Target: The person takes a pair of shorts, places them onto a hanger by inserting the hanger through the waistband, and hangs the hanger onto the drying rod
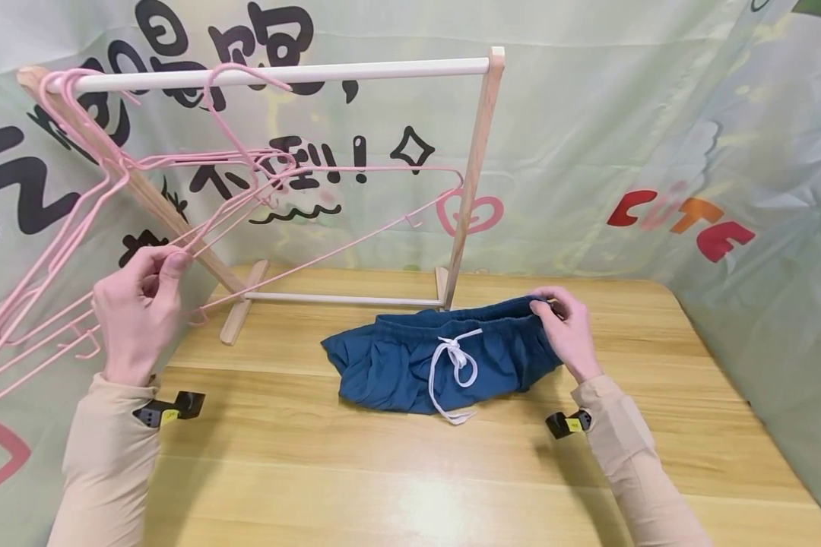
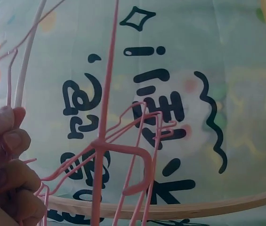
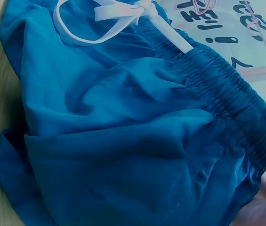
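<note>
My left hand pinches a pink clothes hanger by one sloping arm, at the left of the head view. The hanger is tilted, with its hook near the rack's top rod. My right hand holds the right end of the waistband of dark blue shorts, thumb at the front. The shorts lie bunched on the table, waist opening upward, with a white drawstring tied in a bow. In the right wrist view the gathered waistband runs toward my fingertips, which are partly cut off.
A small clothes rack with a white top rod and wooden legs stands at the back of the wooden table. More pink hangers hang at its left end. A printed curtain closes off the back and sides.
</note>
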Motion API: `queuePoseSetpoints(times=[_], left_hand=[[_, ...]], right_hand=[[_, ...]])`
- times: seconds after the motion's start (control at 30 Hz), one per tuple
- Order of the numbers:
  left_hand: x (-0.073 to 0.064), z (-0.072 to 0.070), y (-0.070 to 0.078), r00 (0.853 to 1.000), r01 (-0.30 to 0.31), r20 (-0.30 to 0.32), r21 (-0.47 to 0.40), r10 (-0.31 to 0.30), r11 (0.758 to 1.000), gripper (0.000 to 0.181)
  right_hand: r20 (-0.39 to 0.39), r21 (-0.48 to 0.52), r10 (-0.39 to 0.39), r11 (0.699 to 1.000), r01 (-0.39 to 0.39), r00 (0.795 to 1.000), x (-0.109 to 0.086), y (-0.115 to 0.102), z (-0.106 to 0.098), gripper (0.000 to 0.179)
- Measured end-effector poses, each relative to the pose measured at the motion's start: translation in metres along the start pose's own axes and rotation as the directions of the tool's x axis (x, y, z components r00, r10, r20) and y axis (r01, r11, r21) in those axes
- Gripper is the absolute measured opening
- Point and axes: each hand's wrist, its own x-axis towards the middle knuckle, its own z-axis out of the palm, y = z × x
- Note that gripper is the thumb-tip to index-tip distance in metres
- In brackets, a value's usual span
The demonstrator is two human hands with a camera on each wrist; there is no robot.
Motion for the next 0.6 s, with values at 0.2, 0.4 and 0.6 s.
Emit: queuePoseSetpoints(times=[0.2, 0.4, 0.6], left_hand=[[-0.004, 0.001, -0.003, 0.999, -0.023, 0.027, 0.002, 0.023, 1.0, 0.025], [-0.009, 0.001, -0.007, 1.0, -0.008, 0.003, -0.004, 0.008, 1.0, 0.033], [-0.011, -0.001, -0.014, 1.0, 0.001, 0.006, -0.029, -0.001, 1.0, 0.03]], right_hand=[[-0.051, 0.052, 0.068, 0.996, -0.066, 0.996, 0.001, -0.001, -0.003, 0.02], [-0.058, 0.061, 0.074, 0.996, -0.071, 0.996, 0.0, -0.002, -0.005, 0.02], [-0.049, 0.051, 0.073, 0.996, -0.07, 0.996, 0.001, -0.002, -0.006, 0.021]])
